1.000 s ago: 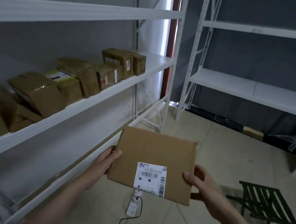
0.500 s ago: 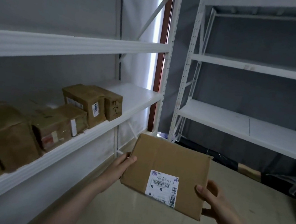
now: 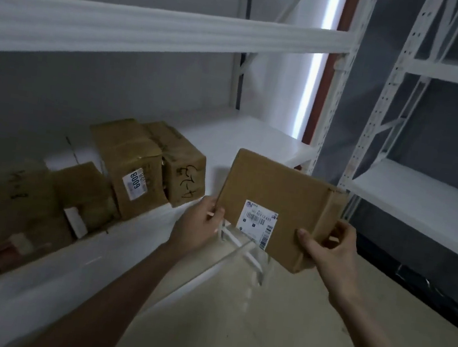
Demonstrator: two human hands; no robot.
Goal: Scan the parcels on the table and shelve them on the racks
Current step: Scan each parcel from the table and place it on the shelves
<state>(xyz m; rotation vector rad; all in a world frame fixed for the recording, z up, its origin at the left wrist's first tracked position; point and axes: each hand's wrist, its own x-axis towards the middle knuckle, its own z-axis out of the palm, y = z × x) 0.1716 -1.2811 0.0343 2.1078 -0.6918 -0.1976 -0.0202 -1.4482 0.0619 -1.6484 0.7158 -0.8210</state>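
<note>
The left hand (image 3: 196, 224) pinches the near-left corner of the flat cardboard parcel (image 3: 278, 209), thumb on top and the other fingers out of sight beneath it. The right hand (image 3: 329, 244) grips the near-right corner, thumb laid on the top face and fingers curled round the side. Between them the parcel is held in the air, tilted, its white barcode label (image 3: 259, 224) facing up. Its far edge reaches over the front lip of the middle shelf (image 3: 244, 137) of the white rack, just right of the row of boxes already standing there; the nearest of these is the box with handwriting (image 3: 183, 179), and left of it the box with a numbered sticker (image 3: 132, 166).

This looks like the shelving step: the parcel seems ready to go onto the bare stretch of shelf to the right of the row. The next move calls for levelling it, pushing it farther in and letting go. Whether its far edge already touches the shelf is hard to tell, since the frame is blurred.

Half a second ago the parcel was lower and well short of the shelf; it has since come up and left toward it, and the view has closed in on the rack.
</note>
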